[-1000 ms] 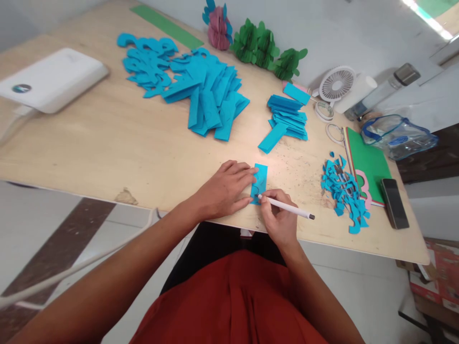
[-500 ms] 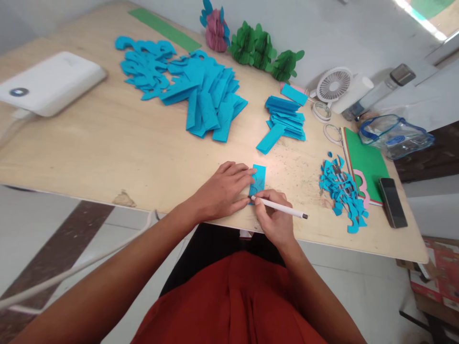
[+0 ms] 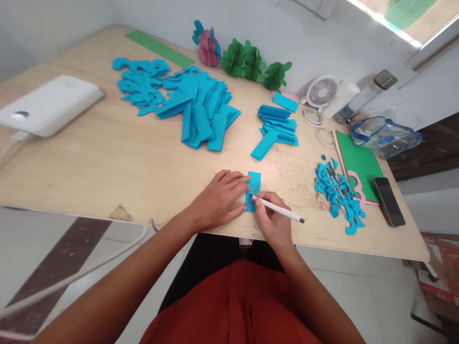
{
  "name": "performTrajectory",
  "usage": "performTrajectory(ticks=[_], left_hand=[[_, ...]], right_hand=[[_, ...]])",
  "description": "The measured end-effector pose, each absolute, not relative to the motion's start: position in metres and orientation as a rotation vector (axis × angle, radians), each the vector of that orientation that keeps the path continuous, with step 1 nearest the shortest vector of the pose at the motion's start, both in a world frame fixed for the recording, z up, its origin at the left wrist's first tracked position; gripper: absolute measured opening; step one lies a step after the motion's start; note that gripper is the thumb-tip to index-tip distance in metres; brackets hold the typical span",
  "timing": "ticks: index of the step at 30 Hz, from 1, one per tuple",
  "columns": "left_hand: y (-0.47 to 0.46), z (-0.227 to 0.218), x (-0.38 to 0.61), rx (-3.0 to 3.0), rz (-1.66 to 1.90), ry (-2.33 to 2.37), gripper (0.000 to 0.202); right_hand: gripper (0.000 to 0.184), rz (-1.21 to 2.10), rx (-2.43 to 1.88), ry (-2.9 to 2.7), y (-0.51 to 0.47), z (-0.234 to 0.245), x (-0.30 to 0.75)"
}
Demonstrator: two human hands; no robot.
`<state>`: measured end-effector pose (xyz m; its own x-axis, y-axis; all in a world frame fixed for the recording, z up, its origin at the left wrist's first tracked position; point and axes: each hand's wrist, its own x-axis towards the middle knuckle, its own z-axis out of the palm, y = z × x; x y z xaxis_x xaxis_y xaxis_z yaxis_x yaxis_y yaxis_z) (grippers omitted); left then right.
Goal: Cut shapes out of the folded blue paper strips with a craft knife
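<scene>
A small blue paper strip [image 3: 254, 180] lies on the table near its front edge, with dark pen lines on it. My left hand [image 3: 224, 198] rests flat beside it, fingers stretched, the fingertips on the strip's left edge. My right hand [image 3: 275, 222] is closed around a white pen [image 3: 279, 208], whose tip meets the strip around its middle. Beyond the strip sits a stack of folded blue paper pieces [image 3: 278, 125]. Farther left is a larger pile of folded blue pieces [image 3: 204, 112] beside curved blue cut-outs [image 3: 141, 86].
Blue paper scraps [image 3: 337, 191] lie to the right, near a green paper pad [image 3: 360, 160] and a phone [image 3: 389, 201]. A white device with a cable [image 3: 53, 102] stands left. Along the back are paper figures [image 3: 244, 61], a small fan [image 3: 322, 91] and a bottle [image 3: 369, 95].
The pen tip has moved from the strip's lower left edge up toward its middle. My left hand still holds its place on the strip. The whole view has shifted slightly.
</scene>
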<state>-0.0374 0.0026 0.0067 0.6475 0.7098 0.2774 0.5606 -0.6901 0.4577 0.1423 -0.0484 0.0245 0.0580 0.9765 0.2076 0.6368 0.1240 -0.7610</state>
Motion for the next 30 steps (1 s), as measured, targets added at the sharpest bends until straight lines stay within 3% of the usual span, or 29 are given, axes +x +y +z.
performTrajectory(ticks=[20, 30], left_hand=[[-0.001, 0.011, -0.038, 2.533, 0.692, 1.008, 0.036], [-0.001, 0.012, -0.038, 2.548, 0.674, 1.006, 0.034]], right_hand=[[0.015, 0.550, -1.501, -1.748, -0.042, 0.023, 0.145], [0.020, 0.501, -1.296, -2.053, -0.040, 0.024, 0.164]])
